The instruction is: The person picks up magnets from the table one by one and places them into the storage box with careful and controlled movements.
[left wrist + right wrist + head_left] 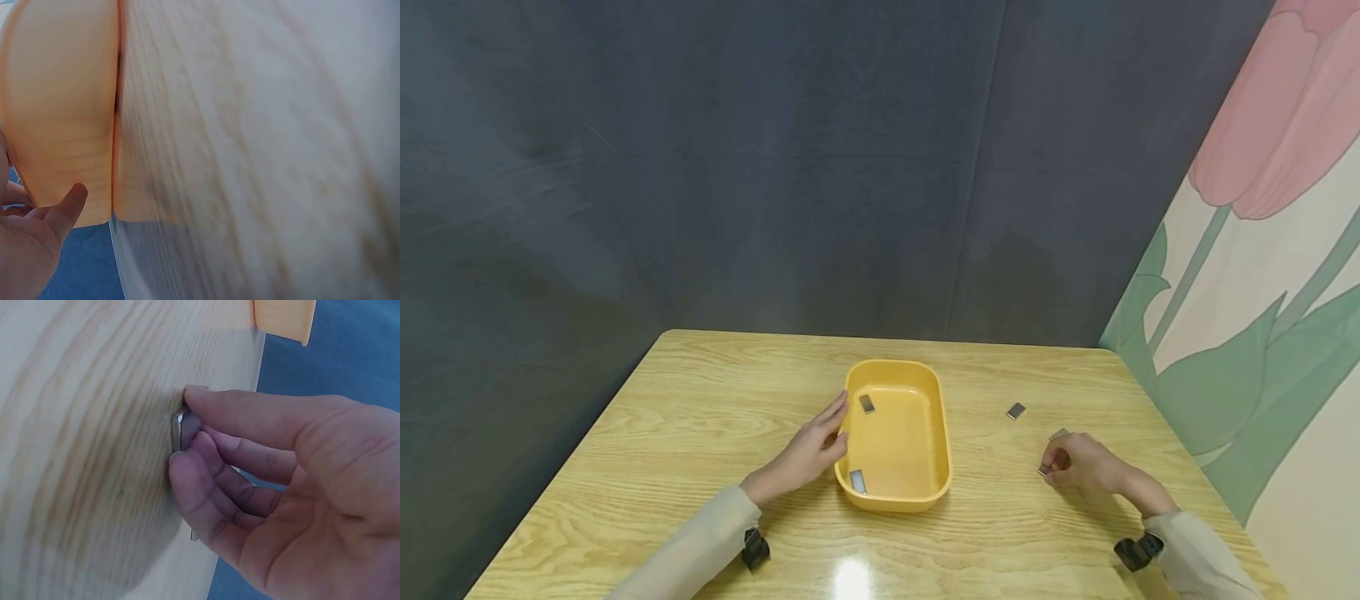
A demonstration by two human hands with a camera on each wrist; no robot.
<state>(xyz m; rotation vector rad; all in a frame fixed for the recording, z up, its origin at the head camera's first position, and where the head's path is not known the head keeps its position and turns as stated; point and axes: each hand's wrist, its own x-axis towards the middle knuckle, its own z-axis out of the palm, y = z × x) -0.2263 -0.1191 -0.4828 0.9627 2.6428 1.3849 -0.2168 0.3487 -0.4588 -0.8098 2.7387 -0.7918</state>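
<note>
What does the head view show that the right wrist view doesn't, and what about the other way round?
Only the head view shows the left hand at the tray, the two metal pieces inside it, and the flowered wall.
Only the right wrist view shows the palm side of the right hand.
Both show that hand, the small piece between its thumb and finger, part of the tray, the wooden table and the dark backdrop.

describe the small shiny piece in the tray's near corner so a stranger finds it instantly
On the wooden table, find the yellow tray beside the left hand. In its near left corner is a small silvery rectangle. The tray's other piece lies toward the far end; this one sits at the near end.
</note>
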